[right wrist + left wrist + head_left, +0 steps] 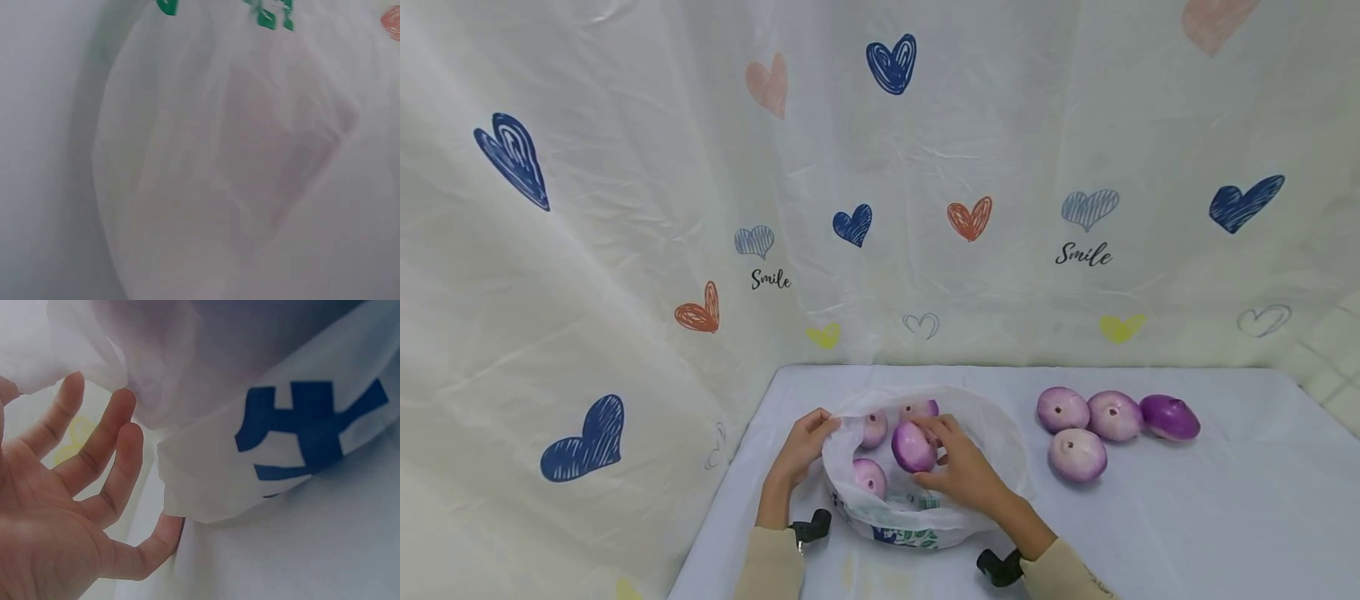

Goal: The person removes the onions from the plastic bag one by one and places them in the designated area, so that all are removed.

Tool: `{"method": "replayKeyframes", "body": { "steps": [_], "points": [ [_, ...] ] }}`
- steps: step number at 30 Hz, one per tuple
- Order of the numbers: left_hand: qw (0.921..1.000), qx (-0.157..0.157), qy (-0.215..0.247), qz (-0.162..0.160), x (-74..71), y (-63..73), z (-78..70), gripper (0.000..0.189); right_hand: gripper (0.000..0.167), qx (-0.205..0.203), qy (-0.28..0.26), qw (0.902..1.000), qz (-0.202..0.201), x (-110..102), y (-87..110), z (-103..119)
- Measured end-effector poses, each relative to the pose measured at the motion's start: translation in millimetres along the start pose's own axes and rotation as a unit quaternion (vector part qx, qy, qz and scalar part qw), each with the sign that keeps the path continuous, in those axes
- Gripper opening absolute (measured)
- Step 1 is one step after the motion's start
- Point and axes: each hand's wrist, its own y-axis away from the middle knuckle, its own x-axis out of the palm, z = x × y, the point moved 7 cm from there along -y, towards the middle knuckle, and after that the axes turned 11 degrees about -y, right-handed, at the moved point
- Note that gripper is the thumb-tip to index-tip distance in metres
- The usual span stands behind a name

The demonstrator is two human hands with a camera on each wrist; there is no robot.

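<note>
A white plastic bag (925, 529) with blue and green print sits on the table, its mouth spread wide. My left hand (799, 450) pinches the bag's left rim between thumb and fingers; the left wrist view shows the bag's blue print (315, 428) close beside that hand. Within the bag's mouth, my right hand (972, 473) grips a purple onion (912, 448) from its right side. Three more onions lie inside the bag, one of them near its front left (870, 477). Only the translucent bag wall (187, 187) fills most of the right wrist view, hiding the right hand.
To the right of the bag, several purple onions (1077, 455) are grouped on the white-covered table (1232, 517). Behind the table hangs a pale curtain (1000, 125) printed with hearts. Dark wrist camera mounts (1000, 568) project near both sleeves.
</note>
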Motion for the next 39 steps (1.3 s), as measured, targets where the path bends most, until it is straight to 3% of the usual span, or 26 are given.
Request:
{"method": "replayKeyframes", "body": {
  "steps": [11, 20, 33, 39],
  "points": [
    [0.9999, -0.001, -0.010, -0.002, -0.7, -1.2, 2.0, 0.022, 0.082, -0.043, -0.002, 0.9987, -0.026, -42.7, 17.7, 12.6],
    [0.9997, 0.007, -0.022, -0.006, -4.1, 1.1, 2.0, 0.023, 0.079, -0.056, -0.005, 0.9972, -0.049, -73.3, 26.5, 11.9],
    [0.9998, -0.003, -0.017, -0.003, -2.1, 1.0, 3.1, 0.021, 0.080, -0.055, 0.020, 0.9933, -0.099, -120.1, 51.2, 11.6],
    [0.9998, 0.002, -0.019, -0.003, -1.3, 1.5, 1.9, 0.022, 0.081, -0.022, 0.045, 0.9923, -0.114, -137.8, 61.5, 2.9]
  ]
}}
